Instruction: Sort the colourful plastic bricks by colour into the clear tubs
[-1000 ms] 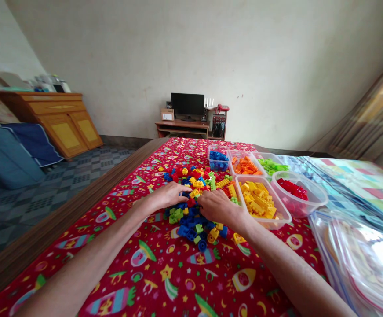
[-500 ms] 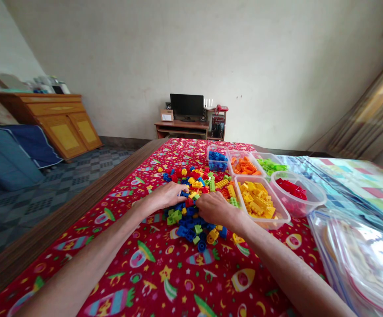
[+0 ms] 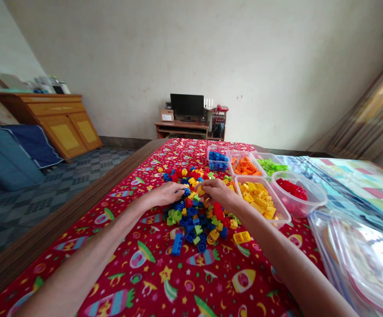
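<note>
A loose pile of toy building bricks (image 3: 191, 215) in blue, red, yellow, green and orange lies on the red patterned cloth. My left hand (image 3: 166, 194) reaches into its left side, fingertips pinched on a blue brick (image 3: 187, 192). Just to the right, my right hand (image 3: 218, 190) grips a yellow brick (image 3: 200, 190) between thumb and fingers, over the pile. Its lower fingers are partly hidden. At the near edge lie a long blue brick (image 3: 177, 244) and a yellow brick with openings (image 3: 242, 237).
Right of the pile, clear tubs hold sorted bricks: yellow (image 3: 257, 200), orange (image 3: 245, 166), blue (image 3: 218, 161), green (image 3: 271, 165), and red in a round bowl (image 3: 319, 203). Clear zip bags (image 3: 362, 259) lie at the right. A monitor (image 3: 187, 105) stands on a desk beyond.
My right hand has lifted slightly and shifted right, and a yellow brick now shows in its fingers. A long blue brick now lies at the pile's near edge. My left hand has barely moved.
</note>
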`<control>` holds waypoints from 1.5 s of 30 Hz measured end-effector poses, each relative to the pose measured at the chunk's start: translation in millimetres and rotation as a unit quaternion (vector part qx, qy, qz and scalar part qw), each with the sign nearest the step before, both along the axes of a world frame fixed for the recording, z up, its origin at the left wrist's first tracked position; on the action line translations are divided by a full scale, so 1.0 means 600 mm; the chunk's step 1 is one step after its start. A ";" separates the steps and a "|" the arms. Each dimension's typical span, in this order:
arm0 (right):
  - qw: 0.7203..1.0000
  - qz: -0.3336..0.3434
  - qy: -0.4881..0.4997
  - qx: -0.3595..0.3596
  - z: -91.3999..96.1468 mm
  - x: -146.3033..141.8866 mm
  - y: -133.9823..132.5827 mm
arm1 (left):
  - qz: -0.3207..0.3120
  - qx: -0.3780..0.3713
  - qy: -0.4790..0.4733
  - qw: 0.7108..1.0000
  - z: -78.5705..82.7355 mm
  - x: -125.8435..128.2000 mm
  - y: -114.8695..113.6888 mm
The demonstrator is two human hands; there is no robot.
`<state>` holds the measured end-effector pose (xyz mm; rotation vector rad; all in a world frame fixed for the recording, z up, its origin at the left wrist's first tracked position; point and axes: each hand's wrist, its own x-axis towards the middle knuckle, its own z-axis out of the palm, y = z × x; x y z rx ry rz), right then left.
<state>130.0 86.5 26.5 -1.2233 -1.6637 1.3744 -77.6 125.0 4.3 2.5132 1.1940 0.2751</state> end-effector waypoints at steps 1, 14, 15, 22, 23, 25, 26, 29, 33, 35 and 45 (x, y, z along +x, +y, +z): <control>0.999 -0.007 0.040 -0.028 0.002 -0.001 -0.002 | -0.002 -0.005 -0.005 1.000 0.000 0.000 0.000; 0.942 -0.081 0.276 -0.171 0.006 0.000 0.000 | 0.020 -0.066 -0.063 0.996 0.001 0.000 0.005; 0.941 -0.079 0.282 -0.171 0.005 0.000 0.001 | 0.025 -0.068 -0.072 0.995 0.000 -0.001 0.006; 0.972 -0.088 0.205 -0.078 -0.004 -0.006 0.002 | 0.020 -0.071 -0.040 0.996 0.001 -0.004 0.007; 0.978 -0.088 0.180 -0.061 -0.006 -0.007 0.002 | 0.007 -0.073 -0.028 0.997 0.001 -0.004 0.006; 0.988 -0.091 0.122 -0.025 -0.010 -0.008 0.005 | -0.004 -0.066 -0.014 0.998 -0.001 -0.005 0.004; 0.991 -0.094 0.093 -0.009 -0.012 -0.009 0.006 | 0.004 -0.056 -0.008 0.998 -0.004 -0.005 0.004; 0.993 -0.105 0.038 0.030 -0.019 -0.009 0.012 | 0.054 -0.013 0.029 0.998 -0.013 -0.002 0.004; 0.992 -0.100 -0.008 0.074 -0.023 -0.009 0.013 | 0.077 0.029 0.087 0.993 -0.017 0.005 0.002; 0.985 -0.094 -0.080 0.117 -0.021 -0.008 0.009 | 0.067 0.036 0.089 0.993 -0.014 0.006 0.000; 0.841 0.055 -0.438 0.313 -0.020 -0.008 -0.017 | 0.156 -0.030 -0.139 0.977 0.021 -0.017 0.002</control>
